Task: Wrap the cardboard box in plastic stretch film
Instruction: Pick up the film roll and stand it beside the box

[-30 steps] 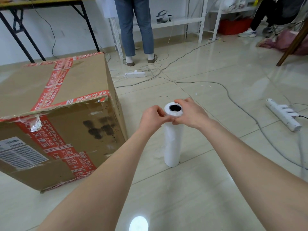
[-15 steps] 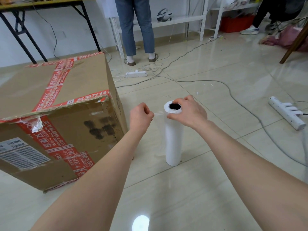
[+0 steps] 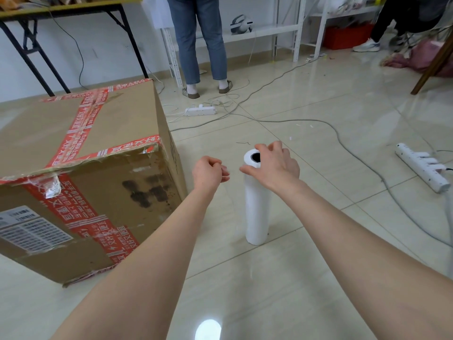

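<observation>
- Left hand [image 3: 208,173]: fingers curled into the palm, thumb tip pressed to the forefinger in a pinch. A thin pale strand, probably the film end [image 3: 227,173], shows at the fingertips; it is too faint to confirm.
- Right hand [image 3: 275,165]: fingers curved over the top rim of the stretch film roll [image 3: 256,212], beside its dark core opening. The thumb reaches left along the roll's upper side, so the hand grips the roll from above.
- Stretch film roll: white, upright on the tiled floor [image 3: 282,298], between the two forearms.
- Cardboard box [image 3: 81,146]: on the floor to the left of the roll, near it but not touching. It is sealed with red printed tape and carries a shipping label on its near face.
- Progress, as judged: no film lies on any visible face of the box, so wrapping has not begun. The step in hand appears to be freeing the film's leading edge. Anchoring it to the box and winding film around the box remain.
- Surroundings: a white power strip [image 3: 422,168] and loose cables lie at right; a person [image 3: 201,45] stands at the back.
</observation>
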`<state>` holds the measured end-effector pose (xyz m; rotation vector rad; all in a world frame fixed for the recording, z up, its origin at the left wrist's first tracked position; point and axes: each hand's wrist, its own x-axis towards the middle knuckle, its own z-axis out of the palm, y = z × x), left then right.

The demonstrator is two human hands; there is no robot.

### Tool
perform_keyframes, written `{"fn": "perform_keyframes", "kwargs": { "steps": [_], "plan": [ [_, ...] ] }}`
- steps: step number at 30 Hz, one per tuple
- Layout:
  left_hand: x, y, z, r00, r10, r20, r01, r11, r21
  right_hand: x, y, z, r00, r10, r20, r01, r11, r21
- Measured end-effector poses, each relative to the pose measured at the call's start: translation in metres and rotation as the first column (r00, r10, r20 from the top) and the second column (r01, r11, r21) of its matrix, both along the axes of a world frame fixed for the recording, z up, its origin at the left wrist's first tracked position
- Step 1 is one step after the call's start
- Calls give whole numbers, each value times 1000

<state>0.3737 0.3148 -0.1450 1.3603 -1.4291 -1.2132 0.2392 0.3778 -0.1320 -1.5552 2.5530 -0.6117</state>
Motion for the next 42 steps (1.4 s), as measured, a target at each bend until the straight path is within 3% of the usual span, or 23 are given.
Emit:
{"fn": "perform_keyframes", "kwargs": {
  "steps": [3, 6, 8, 12, 20, 28, 37, 39, 42],
  "plan": [
    [-2, 0, 0, 985, -83, 151, 98, 991, -93, 4, -1, 1, 999, 21, -29, -21, 1000, 4],
    [-2, -2, 0, 883, -111, 455, 206, 965, -165, 3, 0, 3, 998, 64, -20, -64, 998, 9],
    [-1, -1, -1, 844, -84, 530, 226, 951, -210, 3, 1, 2, 999, 50, -12, -50, 998, 31],
    [2, 2, -1, 839, -35, 542, 212, 940, -268, 4, 2, 0, 998, -67, -18, 68, 996, 63],
    [25, -10, -4, 797, 117, 593, 117, 933, -341, 4, 2, 9, 998, 64, -22, -62, 995, 79],
    [37, -12, -4, 789, 175, 589, 68, 928, -367, -1, 7, 10, 993, -113, -35, 115, 993, 34],
    [48, -16, 1, 737, 219, 640, 43, 929, -367, -8, 13, 18, 998, -57, -41, 62, 990, 130],
    [54, -18, 2, 754, 184, 631, 61, 936, -346, -12, 15, 18, 996, -90, 0, 89, 987, 133],
    [64, -19, 0, 877, 93, 471, 25, 971, -238, -12, 18, 13, 990, -134, -42, 139, 980, 141]
  ]
}}
